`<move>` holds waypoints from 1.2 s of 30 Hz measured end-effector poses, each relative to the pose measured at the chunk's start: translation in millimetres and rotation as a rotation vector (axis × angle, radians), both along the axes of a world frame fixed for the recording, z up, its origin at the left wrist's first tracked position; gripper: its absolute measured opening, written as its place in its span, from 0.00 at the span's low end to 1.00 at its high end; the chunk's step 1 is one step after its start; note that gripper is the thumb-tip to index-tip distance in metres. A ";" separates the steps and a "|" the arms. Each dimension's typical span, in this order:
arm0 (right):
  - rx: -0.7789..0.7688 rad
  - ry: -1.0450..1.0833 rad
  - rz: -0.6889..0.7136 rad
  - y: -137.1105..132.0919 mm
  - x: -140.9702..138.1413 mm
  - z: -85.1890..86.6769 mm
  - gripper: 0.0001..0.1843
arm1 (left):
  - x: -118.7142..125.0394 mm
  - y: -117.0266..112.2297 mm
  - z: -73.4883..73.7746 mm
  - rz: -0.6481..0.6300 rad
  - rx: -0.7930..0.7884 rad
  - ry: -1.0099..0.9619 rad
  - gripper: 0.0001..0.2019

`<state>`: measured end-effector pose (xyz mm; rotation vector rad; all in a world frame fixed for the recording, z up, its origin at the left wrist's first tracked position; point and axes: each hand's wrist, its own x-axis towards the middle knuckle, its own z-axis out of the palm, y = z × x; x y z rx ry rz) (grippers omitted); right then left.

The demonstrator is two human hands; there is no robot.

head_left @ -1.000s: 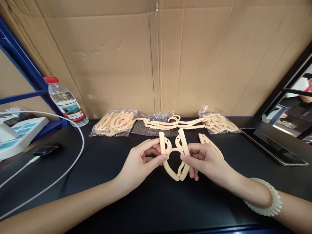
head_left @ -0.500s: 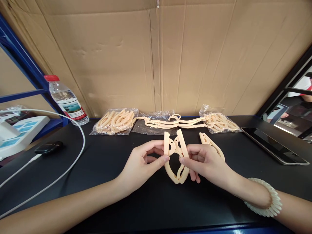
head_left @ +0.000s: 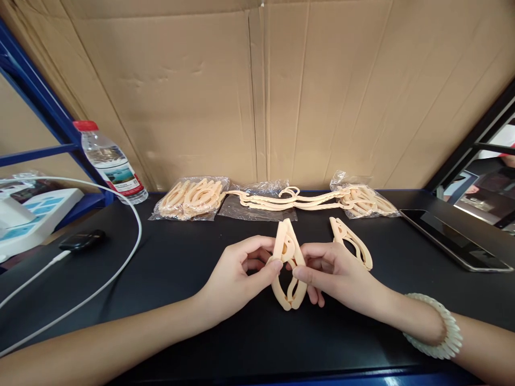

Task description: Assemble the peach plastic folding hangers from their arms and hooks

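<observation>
Both my hands hold one peach plastic folding piece (head_left: 288,268) upright over the black table (head_left: 169,268). My left hand (head_left: 237,271) pinches its left arm between thumb and forefinger. My right hand (head_left: 333,273) pinches its right arm the same way. The two arms are pressed together at the top and joined at the bottom. A single loose peach piece (head_left: 351,242) lies flat just behind my right hand. My right wrist wears a pale bracelet (head_left: 436,332).
Along the cardboard wall lie a bag of peach parts (head_left: 192,197) at left, an assembled long peach hanger (head_left: 289,199) on clear plastic, and another bag (head_left: 364,201) at right. A water bottle (head_left: 110,163), white cable (head_left: 100,289), black device (head_left: 82,239) sit left; a tablet (head_left: 454,238) lies right.
The two arms of the peach piece stood apart in a V a second ago. My hands have pushed them together until their tops meet and overlap.
</observation>
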<state>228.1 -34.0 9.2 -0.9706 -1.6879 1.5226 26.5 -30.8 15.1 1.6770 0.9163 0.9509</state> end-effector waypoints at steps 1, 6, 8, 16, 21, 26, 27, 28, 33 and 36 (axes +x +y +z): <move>0.002 -0.001 -0.002 0.2 0.3 0.1 0.17 | 0.2 0.4 -0.1 -0.002 -0.001 -0.001 0.08; -0.014 0.017 0.008 -0.4 0.1 1.1 0.15 | 1.2 1.2 0.1 -0.019 -0.032 -0.012 0.06; -0.015 0.021 0.016 -1.1 -0.5 1.0 0.14 | 1.0 0.6 -0.1 -0.019 -0.035 -0.021 0.05; -0.022 0.012 0.042 -2.9 -2.4 -0.9 0.13 | 0.7 -0.5 0.9 0.001 -0.057 -0.011 0.06; 0.000 -0.023 0.074 -6.1 -1.9 -1.0 0.15 | 2.6 -1.4 3.6 0.046 -0.071 0.026 0.07; 0.043 -0.072 0.060 -7.8 0.1 -2.5 0.22 | 5.1 -2.6 5.2 0.031 -0.082 0.034 0.07; 0.044 -0.082 0.050 -7.7 0.3 -2.3 0.23 | 5.5 -2.6 5.6 0.026 -0.087 0.034 0.07; 0.044 -0.093 0.041 -7.5 0.4 -1.9 0.24 | 5.8 -2.5 5.9 0.021 -0.092 0.032 0.07; 0.068 -0.149 0.022 -6.1 0.7 0.5 0.25 | 6.2 -1.6 5.7 -0.015 -0.116 -0.001 0.07; 0.083 -0.163 0.042 -5.6 1.4 0.8 0.24 | 6.4 -1.2 5.0 -0.023 -0.125 -0.019 0.06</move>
